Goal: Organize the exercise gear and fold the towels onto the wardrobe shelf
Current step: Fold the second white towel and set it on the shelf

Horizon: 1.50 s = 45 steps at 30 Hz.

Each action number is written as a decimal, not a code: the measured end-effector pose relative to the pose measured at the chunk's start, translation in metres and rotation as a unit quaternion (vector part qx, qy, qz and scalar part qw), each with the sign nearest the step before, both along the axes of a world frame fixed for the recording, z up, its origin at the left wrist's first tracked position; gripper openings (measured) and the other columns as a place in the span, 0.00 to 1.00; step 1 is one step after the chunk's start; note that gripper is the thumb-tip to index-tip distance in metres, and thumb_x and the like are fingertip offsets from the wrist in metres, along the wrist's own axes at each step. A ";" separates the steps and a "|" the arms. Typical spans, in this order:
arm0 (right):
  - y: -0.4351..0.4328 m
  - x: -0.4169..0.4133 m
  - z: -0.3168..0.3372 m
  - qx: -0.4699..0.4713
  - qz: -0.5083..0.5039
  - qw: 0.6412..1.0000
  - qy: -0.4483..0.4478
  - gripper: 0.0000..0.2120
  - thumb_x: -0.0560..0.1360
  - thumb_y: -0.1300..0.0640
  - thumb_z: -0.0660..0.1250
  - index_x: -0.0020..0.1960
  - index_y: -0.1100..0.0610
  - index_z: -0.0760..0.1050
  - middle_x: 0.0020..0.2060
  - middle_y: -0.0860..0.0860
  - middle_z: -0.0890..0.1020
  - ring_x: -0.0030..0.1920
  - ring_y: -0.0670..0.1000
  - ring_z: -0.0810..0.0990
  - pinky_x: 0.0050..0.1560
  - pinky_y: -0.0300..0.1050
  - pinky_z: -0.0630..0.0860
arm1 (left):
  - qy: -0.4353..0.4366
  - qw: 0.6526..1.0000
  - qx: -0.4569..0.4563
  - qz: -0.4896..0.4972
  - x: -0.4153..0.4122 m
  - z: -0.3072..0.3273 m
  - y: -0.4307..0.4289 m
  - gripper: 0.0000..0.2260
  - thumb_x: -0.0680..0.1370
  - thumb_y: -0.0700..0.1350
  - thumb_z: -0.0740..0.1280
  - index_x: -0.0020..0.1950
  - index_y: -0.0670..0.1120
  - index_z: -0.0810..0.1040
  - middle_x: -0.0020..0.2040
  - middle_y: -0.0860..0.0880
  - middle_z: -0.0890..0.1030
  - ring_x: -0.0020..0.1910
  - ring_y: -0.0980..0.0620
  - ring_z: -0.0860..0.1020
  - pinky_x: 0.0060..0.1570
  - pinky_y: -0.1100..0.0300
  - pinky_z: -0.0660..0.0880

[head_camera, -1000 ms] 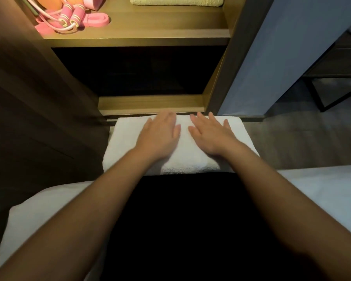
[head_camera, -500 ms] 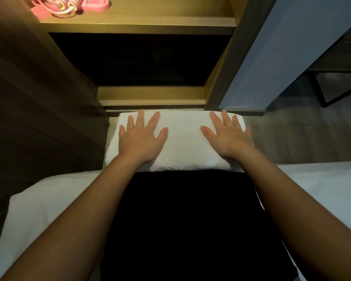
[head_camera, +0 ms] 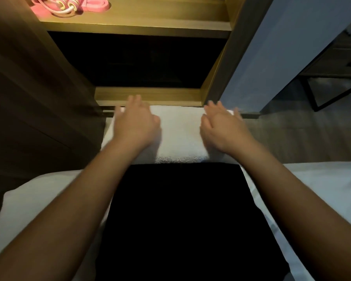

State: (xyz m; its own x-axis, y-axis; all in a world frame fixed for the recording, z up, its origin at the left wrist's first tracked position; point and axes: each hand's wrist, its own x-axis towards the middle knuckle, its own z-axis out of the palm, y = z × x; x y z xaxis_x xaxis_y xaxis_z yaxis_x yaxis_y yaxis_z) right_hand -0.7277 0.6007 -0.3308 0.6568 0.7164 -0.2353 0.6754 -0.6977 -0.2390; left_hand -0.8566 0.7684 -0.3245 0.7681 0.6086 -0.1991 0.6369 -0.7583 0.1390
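Head, wardrobe shelf point(head_camera: 134, 27): pink skipping rope point(head_camera: 65, 5) and pink band point(head_camera: 95, 6), upper left.
Towel point(head_camera: 180, 134): folded, white, centre frame.
Grips: my left grip point(head_camera: 135, 123) and right grip point(head_camera: 221, 127) on its far corners; blurred, spread or curled I cannot tell.
Bed point(head_camera: 322, 183): white, lower frame.

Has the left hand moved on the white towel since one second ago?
Yes. The left hand slid from the middle of the white towel toward its far left corner.

Home bedroom, open wooden wardrobe point(head_camera: 134, 27), white bed point(head_camera: 322, 179), side table point(head_camera: 332, 63)
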 end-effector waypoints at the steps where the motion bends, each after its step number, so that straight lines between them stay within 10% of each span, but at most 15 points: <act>1: 0.005 -0.010 0.000 0.011 0.019 1.000 0.000 0.26 0.82 0.50 0.46 0.77 0.57 0.59 0.77 0.52 0.59 0.77 0.52 0.54 0.75 0.59 0.46 | -0.032 0.999 -0.014 -0.021 0.007 -0.002 -0.017 0.22 0.80 0.49 0.52 0.72 0.42 0.68 0.75 0.44 0.63 0.75 0.47 0.59 0.74 0.45 0.54; 12: -0.035 -0.035 -0.042 0.056 0.042 0.992 -0.101 0.28 0.79 0.48 0.47 0.74 0.56 0.67 0.73 0.51 0.68 0.75 0.51 0.64 0.74 0.45 0.51 | -0.185 0.971 0.039 -0.147 -0.042 -0.051 -0.047 0.22 0.78 0.47 0.54 0.66 0.38 0.77 0.66 0.41 0.77 0.67 0.45 0.75 0.68 0.48 0.69; 20: -0.085 -0.018 -0.040 0.170 0.031 0.977 -0.121 0.25 0.77 0.53 0.50 0.65 0.62 0.77 0.62 0.58 0.79 0.61 0.58 0.80 0.60 0.53 0.75 | -0.177 0.966 0.084 -0.170 -0.068 -0.054 -0.014 0.24 0.79 0.51 0.53 0.66 0.38 0.76 0.67 0.41 0.76 0.67 0.42 0.74 0.64 0.47 0.71; 26: -0.071 -0.016 -0.014 0.087 0.152 0.980 -0.096 0.36 0.77 0.34 0.50 0.76 0.56 0.61 0.76 0.53 0.63 0.76 0.54 0.59 0.76 0.55 0.49 | -0.064 0.988 0.046 -0.136 -0.079 -0.028 0.014 0.39 0.75 0.70 0.46 0.75 0.44 0.64 0.77 0.42 0.63 0.76 0.42 0.60 0.73 0.44 0.58; 31: -0.027 -0.044 -0.022 -0.030 0.242 0.962 -0.124 0.47 0.73 0.37 0.64 0.79 0.55 0.43 0.79 0.54 0.49 0.78 0.57 0.47 0.75 0.57 0.46 | 0.001 0.961 0.096 -0.259 -0.038 -0.032 -0.043 0.47 0.71 0.68 0.65 0.79 0.47 0.48 0.80 0.44 0.50 0.78 0.42 0.50 0.75 0.43 0.49; 36: -0.043 -0.036 -0.032 -0.021 0.178 0.975 -0.131 0.42 0.72 0.48 0.71 0.78 0.58 0.53 0.77 0.56 0.58 0.77 0.57 0.55 0.74 0.54 0.52 | -0.090 0.960 0.117 -0.240 -0.045 -0.042 -0.045 0.31 0.74 0.58 0.69 0.70 0.40 0.71 0.67 0.38 0.74 0.67 0.38 0.72 0.66 0.45 0.67; 40: -0.052 -0.033 -0.033 0.039 0.141 0.981 -0.124 0.33 0.73 0.55 0.71 0.73 0.62 0.64 0.73 0.59 0.67 0.74 0.61 0.64 0.73 0.55 0.59 | -0.141 0.959 0.082 -0.233 -0.056 -0.042 -0.031 0.39 0.77 0.70 0.49 0.64 0.37 0.75 0.61 0.39 0.78 0.60 0.40 0.76 0.60 0.48 0.71; 45: -0.065 -0.025 -0.037 0.109 0.142 0.974 -0.138 0.30 0.68 0.56 0.77 0.67 0.64 0.73 0.65 0.60 0.76 0.65 0.62 0.76 0.66 0.58 0.69 | -0.182 0.943 0.122 -0.251 -0.072 -0.049 -0.011 0.30 0.77 0.63 0.62 0.63 0.37 0.75 0.60 0.39 0.79 0.59 0.40 0.77 0.59 0.50 0.70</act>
